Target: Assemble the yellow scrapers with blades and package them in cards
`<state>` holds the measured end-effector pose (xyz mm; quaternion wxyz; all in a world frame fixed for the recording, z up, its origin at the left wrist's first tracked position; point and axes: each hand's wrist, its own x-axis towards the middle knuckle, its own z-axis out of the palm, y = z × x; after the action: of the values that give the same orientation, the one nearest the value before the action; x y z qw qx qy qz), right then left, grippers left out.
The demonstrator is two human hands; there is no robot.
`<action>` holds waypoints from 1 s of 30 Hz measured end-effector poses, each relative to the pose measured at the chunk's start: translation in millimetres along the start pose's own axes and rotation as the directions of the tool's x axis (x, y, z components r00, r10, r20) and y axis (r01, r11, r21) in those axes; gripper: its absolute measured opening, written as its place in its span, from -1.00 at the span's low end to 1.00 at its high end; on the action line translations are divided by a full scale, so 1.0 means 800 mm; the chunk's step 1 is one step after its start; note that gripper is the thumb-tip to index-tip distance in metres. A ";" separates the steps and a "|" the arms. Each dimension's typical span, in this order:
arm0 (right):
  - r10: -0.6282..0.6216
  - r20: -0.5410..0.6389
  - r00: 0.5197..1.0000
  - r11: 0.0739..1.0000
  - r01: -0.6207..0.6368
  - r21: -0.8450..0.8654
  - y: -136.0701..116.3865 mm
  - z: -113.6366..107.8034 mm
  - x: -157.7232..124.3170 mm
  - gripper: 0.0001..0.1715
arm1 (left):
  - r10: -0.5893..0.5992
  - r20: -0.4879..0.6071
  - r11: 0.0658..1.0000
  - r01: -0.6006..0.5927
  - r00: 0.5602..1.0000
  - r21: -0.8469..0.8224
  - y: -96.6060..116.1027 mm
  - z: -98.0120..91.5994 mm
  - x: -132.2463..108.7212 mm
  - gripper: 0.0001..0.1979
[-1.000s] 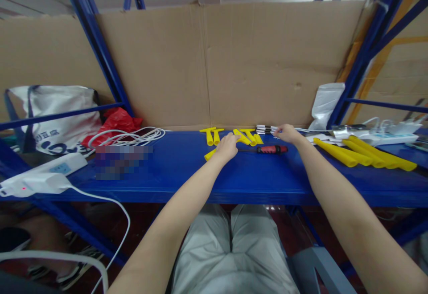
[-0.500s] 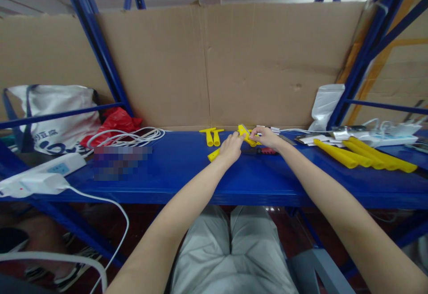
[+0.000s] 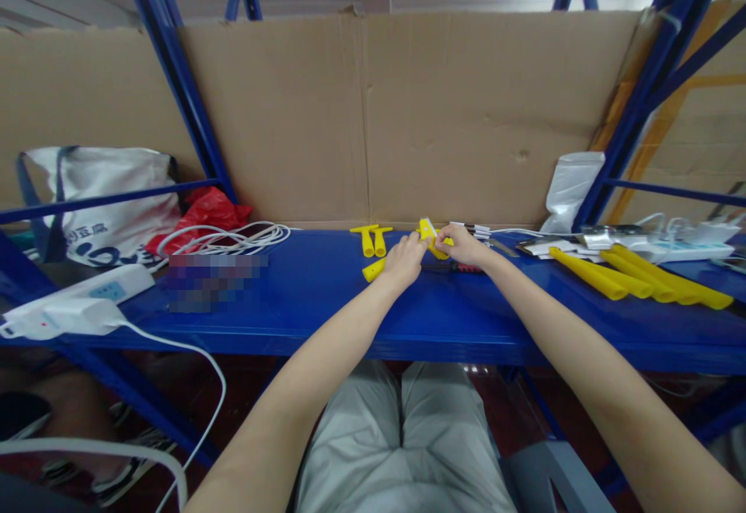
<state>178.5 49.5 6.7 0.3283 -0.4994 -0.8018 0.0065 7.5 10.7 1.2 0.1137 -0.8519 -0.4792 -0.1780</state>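
My left hand (image 3: 406, 258) is closed around a yellow scraper-like tool; its yellow handle end (image 3: 374, 270) sticks out on the left, and its wide yellow head (image 3: 428, 229) shows past my fingertips. At that head, my right hand (image 3: 460, 245) has thumb and fingers pinched together. Whatever small thing it pinches is too small to make out. Below my right hand lies a screwdriver with a red-and-black handle (image 3: 468, 268), partly covered. Two yellow T-shaped pieces (image 3: 380, 241) stand side by side left of my hands.
Several long yellow tubular handles (image 3: 635, 281) lie at the right. White packets and a power strip (image 3: 688, 251) are behind them. On the left are coiled white cable (image 3: 250, 239), a red bag (image 3: 215, 210), a cloth bag (image 3: 110, 202) and another power strip (image 3: 87, 299). Cardboard (image 3: 466, 109) backs the blue shelf.
The view has shifted slightly. My right fingers have curled a little at the yellow head, and the right hand covers more of the screwdriver handle. My left hand keeps its grip.
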 end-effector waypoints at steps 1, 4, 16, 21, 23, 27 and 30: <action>-0.023 -0.003 1.000 0.999 0.023 -0.025 0.001 0.000 -0.001 -0.88 | 0.008 0.000 1.000 -0.008 1.000 0.003 0.000 0.000 0.000 -0.46; -0.070 -0.025 0.997 0.993 0.067 -0.098 0.003 0.002 -0.003 -0.90 | 0.019 0.000 1.000 -0.019 1.000 0.003 0.000 -0.002 -0.001 -0.47; 0.048 -0.141 0.989 0.996 -0.037 0.084 0.014 0.012 -0.001 -0.71 | -0.017 -0.025 0.995 0.015 1.000 -0.096 -0.004 0.005 0.004 -0.48; 0.293 -0.043 0.955 0.898 -0.259 0.356 0.015 0.007 -0.002 -0.71 | -0.100 -0.075 0.977 0.083 0.992 -0.195 -0.010 0.011 0.011 -0.50; 0.308 0.077 0.948 0.853 -0.312 0.419 0.010 0.000 -0.005 -0.73 | -0.132 -0.090 0.969 0.110 0.987 -0.223 -0.014 0.011 0.013 -0.52; 0.329 0.137 0.934 0.800 -0.353 0.486 0.000 -0.010 -0.010 -0.82 | -0.125 -0.095 0.965 0.099 0.988 -0.242 -0.018 0.012 0.014 -0.52; 0.335 0.136 0.932 0.791 -0.356 0.497 -0.002 -0.010 -0.012 -0.84 | -0.092 -0.088 0.968 0.068 0.992 -0.239 -0.019 0.012 0.014 -0.51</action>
<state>184.4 38.7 8.7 0.4261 -0.5313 -0.6724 0.2899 1.7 30.9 -2.9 0.0278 -0.8296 -0.4825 -0.2797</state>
